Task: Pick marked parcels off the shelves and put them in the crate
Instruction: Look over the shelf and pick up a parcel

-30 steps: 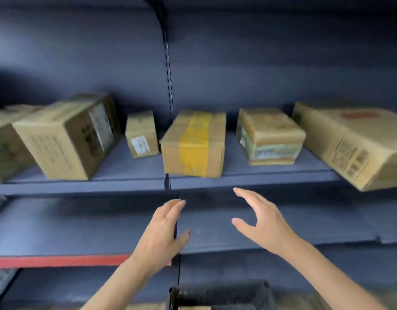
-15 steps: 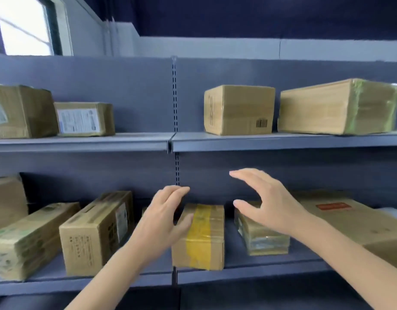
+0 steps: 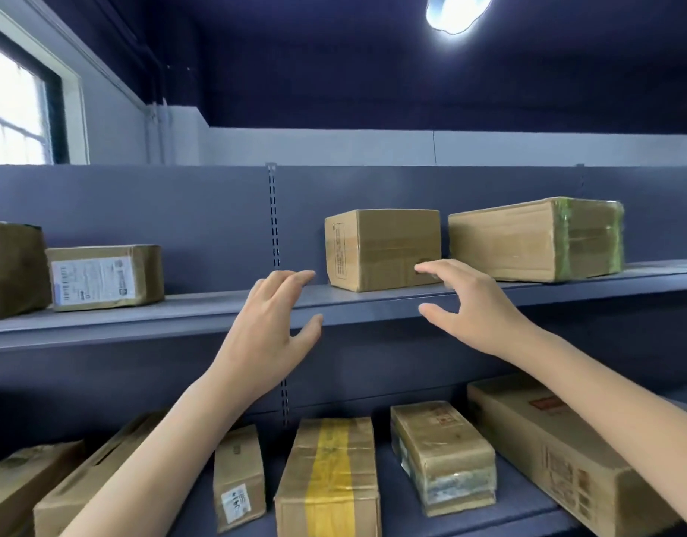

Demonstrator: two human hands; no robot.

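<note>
Both my hands are up in front of me with fingers spread and relaxed, holding nothing. My left hand (image 3: 274, 327) hangs before the front edge of the upper shelf (image 3: 202, 310), its fingertips level with the shelf board and a gap of bare shelf between them and the box. My right hand (image 3: 469, 308) is the nearer one: its fingertips (image 3: 421, 268) sit in front of the lower right corner of the brown box (image 3: 382, 248), though I cannot tell whether they touch it. The box stands beyond and between my hands, up and slightly right of their midpoint, its long side running left to right along the shelf. Just past its right end lies a larger parcel with green wrap (image 3: 535, 238), so my right hand gets little room there. The crate is out of sight.
</note>
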